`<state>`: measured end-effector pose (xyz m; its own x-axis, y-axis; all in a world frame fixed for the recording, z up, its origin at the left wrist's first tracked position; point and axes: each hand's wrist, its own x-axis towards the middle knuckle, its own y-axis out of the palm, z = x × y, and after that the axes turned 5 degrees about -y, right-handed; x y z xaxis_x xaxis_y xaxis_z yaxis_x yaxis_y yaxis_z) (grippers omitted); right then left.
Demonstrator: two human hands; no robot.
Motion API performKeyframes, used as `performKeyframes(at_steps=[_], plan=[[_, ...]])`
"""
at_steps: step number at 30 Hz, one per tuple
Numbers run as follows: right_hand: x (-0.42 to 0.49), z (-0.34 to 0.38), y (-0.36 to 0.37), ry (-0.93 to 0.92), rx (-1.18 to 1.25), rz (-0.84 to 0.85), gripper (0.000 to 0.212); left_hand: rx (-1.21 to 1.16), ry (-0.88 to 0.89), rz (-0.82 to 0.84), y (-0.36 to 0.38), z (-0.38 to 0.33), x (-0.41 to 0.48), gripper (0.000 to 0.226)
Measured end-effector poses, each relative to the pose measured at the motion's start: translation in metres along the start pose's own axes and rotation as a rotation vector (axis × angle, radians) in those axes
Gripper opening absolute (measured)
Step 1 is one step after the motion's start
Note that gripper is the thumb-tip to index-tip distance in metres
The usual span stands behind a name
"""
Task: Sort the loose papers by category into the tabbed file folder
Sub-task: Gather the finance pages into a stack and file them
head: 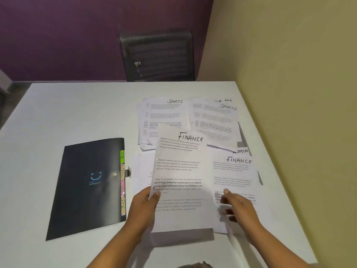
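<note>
One FINANCE sheet (pixel 179 171) pinched by left hand (pixel 144 206); right hand (pixel 239 207) just beside.

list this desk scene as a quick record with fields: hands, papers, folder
left hand: grips the raised finance sheet at its left edge
right hand: on the second finance sheet, which lies on the table; grip blurred
folder: black, closed, left of the papers
tabs: along the folder's right edge; HR, ADMIN, SPORTS readable
sports pile: far side, behind the raised sheet
mixed pile: far right, a SPORTS page on top
table: white
</note>
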<state>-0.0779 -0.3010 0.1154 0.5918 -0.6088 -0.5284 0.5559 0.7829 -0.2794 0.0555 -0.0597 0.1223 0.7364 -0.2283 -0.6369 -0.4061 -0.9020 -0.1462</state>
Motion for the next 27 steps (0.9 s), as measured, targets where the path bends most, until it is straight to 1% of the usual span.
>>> performKeyframes(at_steps=[1,2,5,6,9,12,15,19,25,27], plan=[[0.006,-0.004,-0.007,-0.001,-0.04,-0.052,0.036,0.005,0.003,-0.007,0.0,0.0,0.001,0.023],[0.013,-0.011,-0.015,-0.015,-0.14,-0.103,0.032,0.016,0.005,-0.015,0.001,0.0,0.002,0.023],[0.031,-0.033,-0.039,-0.009,-0.467,-0.204,0.009,0.019,0.004,-0.042,0.005,-0.004,0.002,0.023],[0.035,-0.038,-0.045,0.001,-0.518,-0.224,0.01,0.0,0.005,-0.044,0.006,-0.006,0.002,0.023],[0.047,-0.046,-0.061,0.022,-0.636,-0.286,0.029,-0.034,0.007,-0.057,0.01,-0.008,0.002,0.021],[0.057,-0.051,-0.067,0.09,-0.7,-0.305,0.04,-0.038,0.013,-0.074,0.013,-0.004,0.002,0.019],[0.063,-0.06,-0.068,0.167,-0.731,-0.31,0.056,-0.073,0.001,-0.065,0.017,-0.004,-0.003,0.02],[0.066,-0.062,-0.067,0.211,-0.74,-0.298,0.066,-0.141,-0.016,-0.045,0.019,-0.001,-0.007,0.022],[0.066,-0.064,-0.07,0.206,-0.761,-0.322,0.07,-0.159,-0.027,-0.037,0.022,0.008,-0.009,0.022],[0.068,-0.066,-0.074,0.21,-0.725,-0.316,0.068,-0.146,-0.03,-0.038,0.023,0.01,-0.01,0.021]])
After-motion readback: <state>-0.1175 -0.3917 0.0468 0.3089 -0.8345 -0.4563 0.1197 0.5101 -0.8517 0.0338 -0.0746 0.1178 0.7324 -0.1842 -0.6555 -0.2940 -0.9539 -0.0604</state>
